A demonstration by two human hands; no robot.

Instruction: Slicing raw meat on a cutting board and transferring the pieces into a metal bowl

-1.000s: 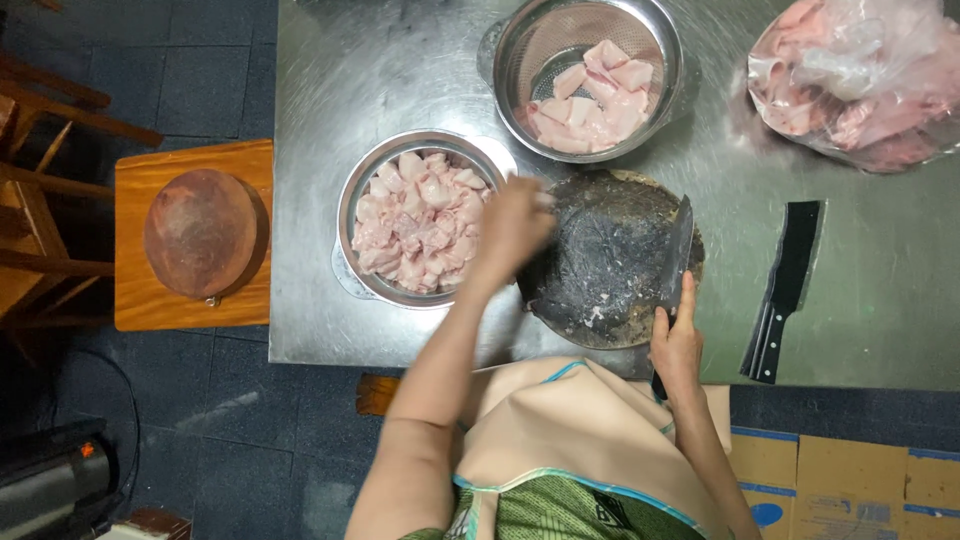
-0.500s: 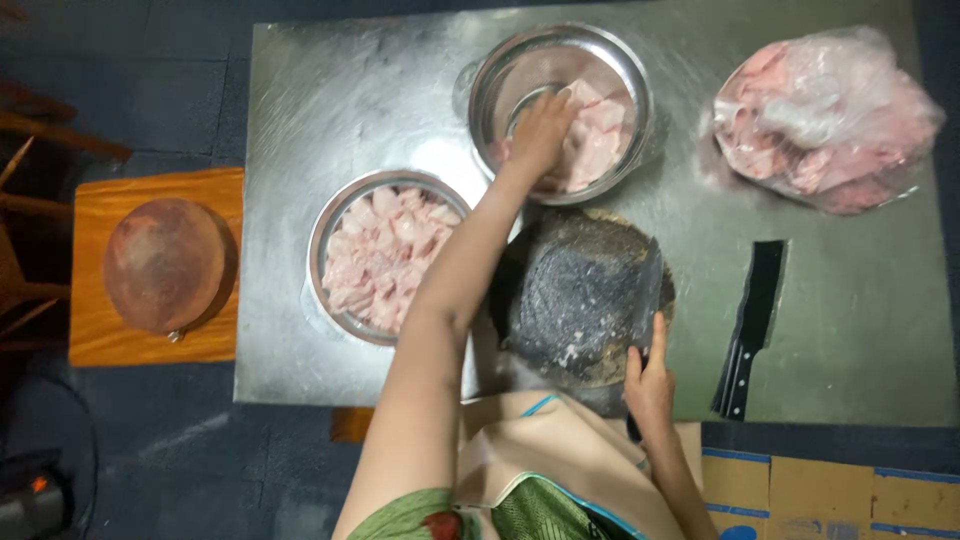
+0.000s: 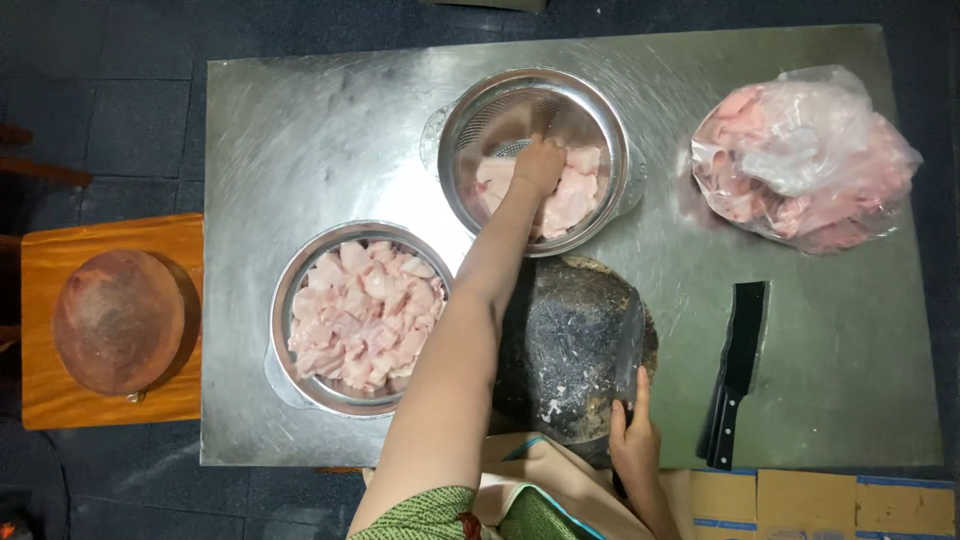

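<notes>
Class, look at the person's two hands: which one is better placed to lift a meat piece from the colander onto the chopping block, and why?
Left. The left hand is already inside the colander, resting on the meat pieces. The right hand sits at the near edge of the chopping block, apparently gripping a cleaver handle.

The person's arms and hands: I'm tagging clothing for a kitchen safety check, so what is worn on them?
Nothing covers the left hand or right hand: no gloves, and no rings or watch that the head view shows. The left forearm is bare to near the elbow, where a green patterned sleeve begins. A beige apron with teal edging lies between the arms. The right arm is mostly out of view.
</notes>
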